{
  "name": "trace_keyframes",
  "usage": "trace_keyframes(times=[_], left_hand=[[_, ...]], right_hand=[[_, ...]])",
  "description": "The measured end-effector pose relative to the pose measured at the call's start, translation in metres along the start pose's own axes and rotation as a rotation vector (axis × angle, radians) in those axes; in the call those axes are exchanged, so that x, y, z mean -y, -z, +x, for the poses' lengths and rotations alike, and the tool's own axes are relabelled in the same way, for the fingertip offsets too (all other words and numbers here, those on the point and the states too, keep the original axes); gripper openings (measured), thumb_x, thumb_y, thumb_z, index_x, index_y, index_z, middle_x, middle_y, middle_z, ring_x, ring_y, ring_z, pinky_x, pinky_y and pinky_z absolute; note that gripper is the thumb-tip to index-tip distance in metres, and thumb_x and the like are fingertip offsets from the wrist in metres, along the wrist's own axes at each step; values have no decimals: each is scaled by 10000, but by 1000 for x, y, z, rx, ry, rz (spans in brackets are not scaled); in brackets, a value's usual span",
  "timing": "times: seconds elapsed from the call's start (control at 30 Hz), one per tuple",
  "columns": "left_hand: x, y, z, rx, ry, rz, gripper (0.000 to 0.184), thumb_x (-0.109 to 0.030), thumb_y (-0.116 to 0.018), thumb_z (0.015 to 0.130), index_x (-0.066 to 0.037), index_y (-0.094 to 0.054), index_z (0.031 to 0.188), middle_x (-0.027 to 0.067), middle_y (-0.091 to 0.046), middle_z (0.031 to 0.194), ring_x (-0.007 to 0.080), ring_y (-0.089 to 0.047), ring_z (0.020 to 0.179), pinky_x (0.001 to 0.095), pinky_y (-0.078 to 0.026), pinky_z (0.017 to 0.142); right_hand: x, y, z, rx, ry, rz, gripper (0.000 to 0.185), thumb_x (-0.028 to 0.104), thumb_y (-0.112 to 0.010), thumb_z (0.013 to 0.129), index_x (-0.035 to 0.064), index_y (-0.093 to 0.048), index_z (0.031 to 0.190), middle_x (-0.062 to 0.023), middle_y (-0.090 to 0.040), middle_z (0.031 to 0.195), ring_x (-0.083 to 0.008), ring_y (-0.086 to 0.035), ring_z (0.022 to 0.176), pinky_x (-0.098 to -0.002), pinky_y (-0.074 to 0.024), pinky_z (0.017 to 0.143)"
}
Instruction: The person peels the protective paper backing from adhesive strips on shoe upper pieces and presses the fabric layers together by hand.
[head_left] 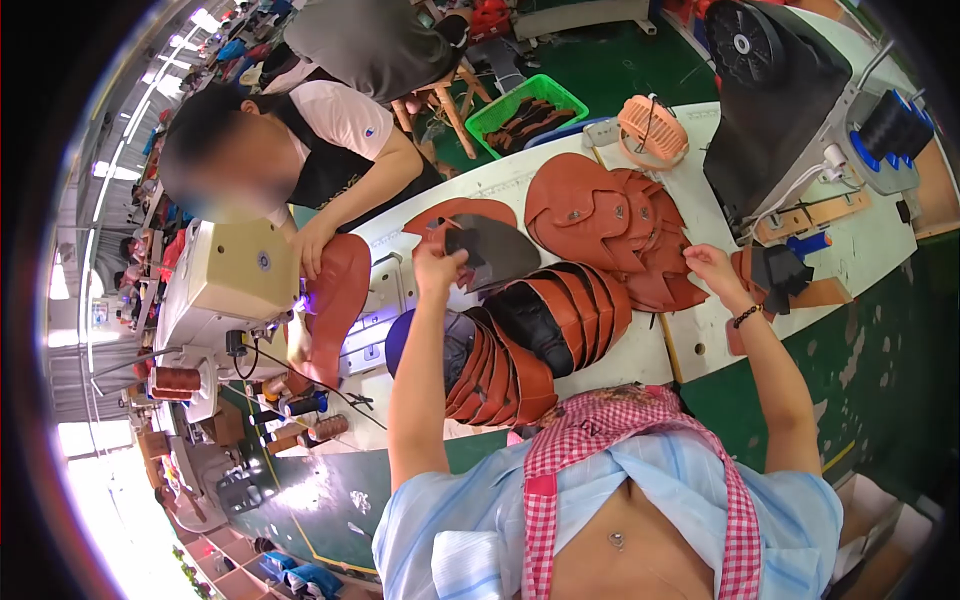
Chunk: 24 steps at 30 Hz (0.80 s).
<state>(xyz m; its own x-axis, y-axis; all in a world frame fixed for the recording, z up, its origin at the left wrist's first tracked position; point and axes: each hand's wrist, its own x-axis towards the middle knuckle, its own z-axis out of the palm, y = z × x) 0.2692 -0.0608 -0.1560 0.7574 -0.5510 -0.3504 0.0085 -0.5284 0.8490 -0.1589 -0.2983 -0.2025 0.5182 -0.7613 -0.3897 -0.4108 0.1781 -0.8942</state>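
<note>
My left hand [438, 272] is closed at the edge of a dark grey, curved leather piece [505, 258], which overlaps a reddish-brown leather piece [480, 212]. On the right, my right hand [712, 268] has its fingers pinched together at the pointed edge of a pile of reddish-brown leather pieces [655, 285]. Its fingertips hide the exact contact. Between my arms stand two rows of curved brown leather pieces with dark linings: one stack [500, 385] near my left forearm, the other [590, 315] closer to the middle.
A co-worker [350, 150] across the table guides a brown leather piece [335, 300] at a sewing machine [240, 275]. An orange fan [652, 132] and another machine [770, 110] stand at the right. Dark scraps [775, 275] lie beyond my right hand. A green basket [545, 85] sits behind.
</note>
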Motion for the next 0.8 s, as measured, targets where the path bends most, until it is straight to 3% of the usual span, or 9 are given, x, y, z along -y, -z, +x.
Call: trace_keyframes(times=[0.07, 0.2, 0.33, 0.37, 0.47, 0.6, 0.67, 0.7, 0.8], left_hand=[[-48, -2, -25, -83, -171, -315, 200, 46, -696, 718, 29, -618, 901, 129, -655, 827, 115, -596, 603, 270, -450, 437], [-108, 9, -33, -96, -659, -24, 291, 135, -546, 773, -7, -630, 1013, 92, -656, 958, 134, -639, 831, 272, -519, 722], [-84, 24, -3, -169, -1052, 438, 464, 195, -420, 666, -52, -649, 986, 134, -658, 1004, 245, -662, 887, 296, -519, 769], [-54, 28, 13, -28, -869, 425, 434, 164, -438, 668, -57, -650, 975, 146, -638, 1081, 303, -632, 984, 335, -498, 855], [-9, 24, 15, 96, -1097, 1032, 392, 120, -474, 686, -58, -644, 990, 149, -609, 1162, 311, -582, 1087, 368, -448, 944], [-39, -62, 9, 223, -783, 532, 306, -40, -592, 735, -32, -624, 1039, 179, -578, 1205, 359, -536, 1132, 396, -419, 970], [-50, -114, 29, 238, -557, 586, 468, -309, -659, 808, -35, -555, 1174, 253, -549, 1202, 383, -513, 1145, 413, -416, 958], [-42, -135, 46, 237, -539, 608, 714, -511, -616, 803, -39, -454, 1314, 312, -436, 1306, 421, -434, 1221, 410, -384, 995], [-24, -183, 61, 360, -328, 781, 934, -684, -510, 779, -33, -305, 1416, 359, -289, 1387, 464, -337, 1284, 403, -337, 1039]], right_hand=[[-2, 2, -3, 12, 2, 32, 205, 85, -610, 832, -5, -619, 1015, -40, -632, 941, -105, -580, 871, -235, -462, 759], [-1, 0, -3, 6, -34, 60, 190, 77, -604, 833, -2, -620, 1005, -33, -631, 934, -97, -575, 872, -229, -459, 760], [-24, 0, 10, -106, 100, -11, 271, 114, -623, 805, -14, -599, 1042, -86, -625, 1006, -163, -586, 935, -278, -464, 822], [-31, 0, 15, -189, 138, -111, 304, 126, -630, 796, -17, -589, 1061, -104, -619, 1034, -186, -586, 959, -293, -464, 841], [-32, 2, 17, -302, 125, -153, 424, 168, -644, 773, -47, -541, 1125, -177, -586, 1121, -267, -569, 1044, -339, -453, 896], [-24, 4, 28, -210, -70, -91, 531, 250, -677, 763, -92, -527, 1140, -186, -577, 1121, -245, -582, 1006, -318, -480, 832], [17, 7, 27, -23, -307, -159, 592, 317, -699, 758, -99, -529, 1144, -178, -574, 1130, -224, -589, 979, -307, -494, 787], [19, 0, 21, -160, -317, -55, 645, 421, -703, 780, -30, -506, 1197, -103, -588, 1068, -162, -610, 899, -289, -503, 704], [25, 7, 13, 228, -440, 197, 623, 408, -717, 786, -13, -496, 1189, -80, -596, 1048, -150, -611, 894, -308, -514, 737]])
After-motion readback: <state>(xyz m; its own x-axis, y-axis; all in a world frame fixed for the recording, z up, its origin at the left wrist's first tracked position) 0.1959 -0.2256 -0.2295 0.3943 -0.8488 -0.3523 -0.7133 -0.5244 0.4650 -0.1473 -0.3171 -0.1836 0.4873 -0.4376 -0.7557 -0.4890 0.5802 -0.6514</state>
